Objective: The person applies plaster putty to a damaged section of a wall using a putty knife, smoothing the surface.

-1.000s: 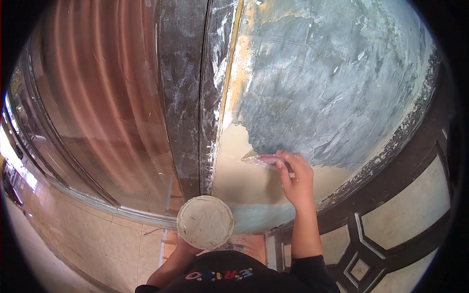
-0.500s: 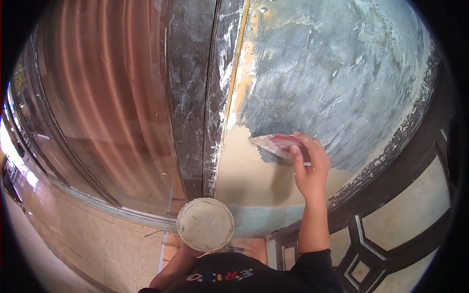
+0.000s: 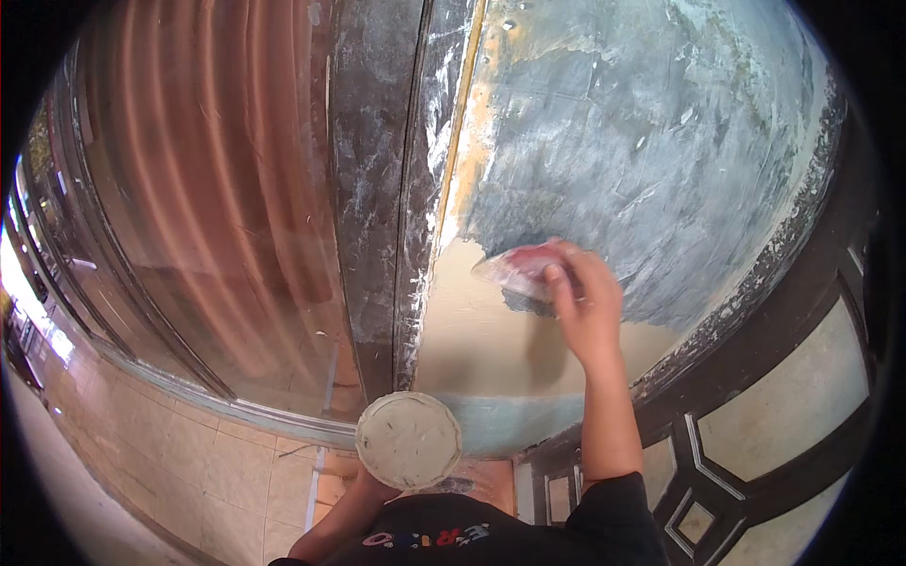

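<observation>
Rough matt plaster wall [image 3: 642,141], glossy glass pane [image 3: 208,217].

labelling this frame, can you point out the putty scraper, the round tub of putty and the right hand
putty scraper [image 3: 517,267], head view, on the pale blade pressed against the wall
round tub of putty [image 3: 409,440], head view, on the putty surface at its middle
right hand [image 3: 587,307], head view, on the back of the hand

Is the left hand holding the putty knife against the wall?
No, the right hand presses the putty knife to the wall.
</observation>
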The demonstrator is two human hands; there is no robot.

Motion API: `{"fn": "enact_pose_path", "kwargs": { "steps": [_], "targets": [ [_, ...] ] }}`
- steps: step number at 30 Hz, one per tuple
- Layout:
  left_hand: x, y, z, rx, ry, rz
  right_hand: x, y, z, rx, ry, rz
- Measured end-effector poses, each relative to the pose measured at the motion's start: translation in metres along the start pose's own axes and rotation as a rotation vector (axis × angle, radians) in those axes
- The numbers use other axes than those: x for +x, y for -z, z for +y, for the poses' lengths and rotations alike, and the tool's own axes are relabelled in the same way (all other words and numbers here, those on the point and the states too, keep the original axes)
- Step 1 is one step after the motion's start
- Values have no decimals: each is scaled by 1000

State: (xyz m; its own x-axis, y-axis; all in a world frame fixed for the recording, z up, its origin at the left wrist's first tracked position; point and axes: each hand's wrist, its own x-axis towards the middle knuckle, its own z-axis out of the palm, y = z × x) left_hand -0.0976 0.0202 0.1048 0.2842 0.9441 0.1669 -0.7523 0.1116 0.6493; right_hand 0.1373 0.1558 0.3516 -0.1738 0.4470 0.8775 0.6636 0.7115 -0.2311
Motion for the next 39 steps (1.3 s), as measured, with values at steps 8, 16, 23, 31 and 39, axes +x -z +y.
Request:
{"fn": "enact_pose_path", "kwargs": {
  "steps": [8,16,23,31,39],
  "targets": [
    [-7,-6,-2,124,-9,191,2,-4,-4,-43,39,-196],
    [-18,-4,0,-232,22,182,19,-2,-18,63,64,-270],
    [-20,6,-5,-273,-30,50,39,1,-38,132,-41,50],
    [-21,7,-2,-338,-33,69,55,-3,-37,19,161,98],
    [-21,6,-1,-474,-48,37,55,-9,-35,-27,166,-25]
  ]
}}
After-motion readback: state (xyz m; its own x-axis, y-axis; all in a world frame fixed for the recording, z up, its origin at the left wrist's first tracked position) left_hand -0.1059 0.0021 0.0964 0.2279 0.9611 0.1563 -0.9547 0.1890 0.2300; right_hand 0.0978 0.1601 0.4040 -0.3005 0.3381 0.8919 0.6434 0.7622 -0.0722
